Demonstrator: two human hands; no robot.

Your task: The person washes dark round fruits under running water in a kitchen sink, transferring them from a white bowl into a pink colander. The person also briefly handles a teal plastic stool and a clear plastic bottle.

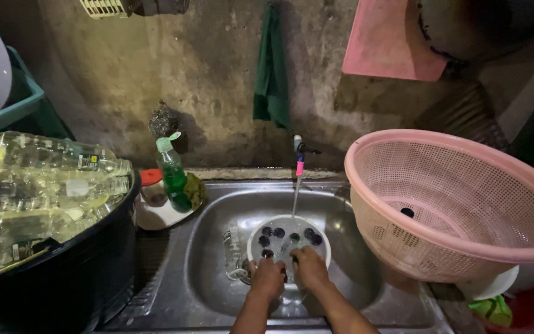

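In the head view, both hands are working low in the steel sink (217, 216): the left hand (267, 277) is curling its fingers closed over the near rim of a white bowl with dark round spots (279, 236), and the right hand (308, 267) is gripping the same rim just beside it, fingers bent tight. The bowl is sitting in the middle of the basin, where a thin stream from the tap (299, 154) is falling into it, with a clear glass (235, 253) lying just to its left. A green dish-soap bottle (173, 173) is standing at the sink's back left corner, a pink mesh basket (452, 204) is tilting on the right, and clear plastic bottles (38, 185) are lying piled in a black tub (63, 278) on the left.
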